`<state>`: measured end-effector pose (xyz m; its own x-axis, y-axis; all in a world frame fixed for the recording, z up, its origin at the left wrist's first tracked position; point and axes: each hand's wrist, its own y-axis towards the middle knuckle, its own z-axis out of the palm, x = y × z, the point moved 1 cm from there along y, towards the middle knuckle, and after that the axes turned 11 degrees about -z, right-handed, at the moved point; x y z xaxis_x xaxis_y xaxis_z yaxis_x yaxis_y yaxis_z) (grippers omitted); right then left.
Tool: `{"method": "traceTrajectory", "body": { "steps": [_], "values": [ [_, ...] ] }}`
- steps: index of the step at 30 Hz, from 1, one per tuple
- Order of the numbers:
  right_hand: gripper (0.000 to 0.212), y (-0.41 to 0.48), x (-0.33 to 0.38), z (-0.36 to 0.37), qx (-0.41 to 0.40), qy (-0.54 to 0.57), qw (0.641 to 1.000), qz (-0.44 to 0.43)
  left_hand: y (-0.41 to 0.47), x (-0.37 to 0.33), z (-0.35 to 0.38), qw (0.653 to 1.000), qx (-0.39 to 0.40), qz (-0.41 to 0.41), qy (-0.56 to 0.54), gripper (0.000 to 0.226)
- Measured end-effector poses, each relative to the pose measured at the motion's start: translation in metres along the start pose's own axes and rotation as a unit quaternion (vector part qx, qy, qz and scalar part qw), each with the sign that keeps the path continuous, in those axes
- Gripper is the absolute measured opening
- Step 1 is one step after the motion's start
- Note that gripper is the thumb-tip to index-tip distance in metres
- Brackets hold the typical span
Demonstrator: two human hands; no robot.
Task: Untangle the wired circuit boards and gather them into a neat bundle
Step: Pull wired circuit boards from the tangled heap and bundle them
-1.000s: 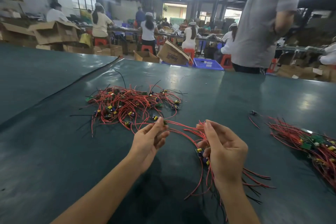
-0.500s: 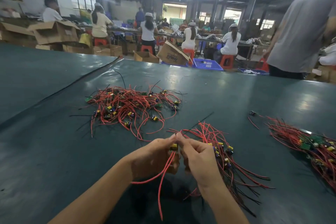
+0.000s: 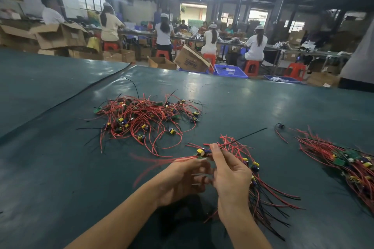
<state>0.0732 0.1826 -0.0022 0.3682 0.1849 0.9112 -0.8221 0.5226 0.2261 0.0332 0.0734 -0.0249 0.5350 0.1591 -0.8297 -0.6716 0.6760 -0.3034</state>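
Fingertips (image 3: 213,147) of right hand (image 3: 232,176), six o'clock, pinch circuit board (image 3: 202,151), likely light and fragile, best held edgewise; left hand (image 3: 182,180) blurred, grip unclear.

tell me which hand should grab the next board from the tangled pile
Left, probably. The tangled pile lies ahead-left, nearer the left hand, which, blurred, seems only to touch trailing red wires. The right hand pinches a board, with the gathered bundle under it.
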Motion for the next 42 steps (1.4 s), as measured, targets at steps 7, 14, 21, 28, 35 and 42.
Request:
{"method": "traceTrajectory", "body": {
  "steps": [7,14,21,28,35,42],
  "values": [
    [0.013,-0.001,0.001,-0.001,0.025,-0.03,0.999,-0.031,-0.002,-0.003,0.012,0.988,-0.089,0.123,0.041,0.037],
    [0.028,-0.004,0.002,0.002,0.036,-0.045,0.998,0.017,-0.004,-0.008,0.01,0.976,-0.127,0.168,0.048,0.03],
    [0.029,-0.005,0.002,0.0,0.054,-0.088,0.994,-0.045,-0.002,-0.007,0.01,0.964,-0.143,0.193,0.114,0.034],
    [0.027,0.0,-0.001,-0.001,0.043,-0.085,0.995,-0.013,-0.002,-0.007,0.008,0.962,-0.143,0.191,0.134,0.035],
    [0.022,0.001,-0.003,-0.003,0.046,-0.082,0.996,0.001,-0.001,-0.005,0.008,0.963,-0.151,0.168,0.15,0.052],
    [0.026,0.007,-0.008,0.0,0.029,-0.067,0.997,0.034,-0.002,-0.011,0.007,0.956,-0.156,0.194,0.158,0.037]
  ]
}}
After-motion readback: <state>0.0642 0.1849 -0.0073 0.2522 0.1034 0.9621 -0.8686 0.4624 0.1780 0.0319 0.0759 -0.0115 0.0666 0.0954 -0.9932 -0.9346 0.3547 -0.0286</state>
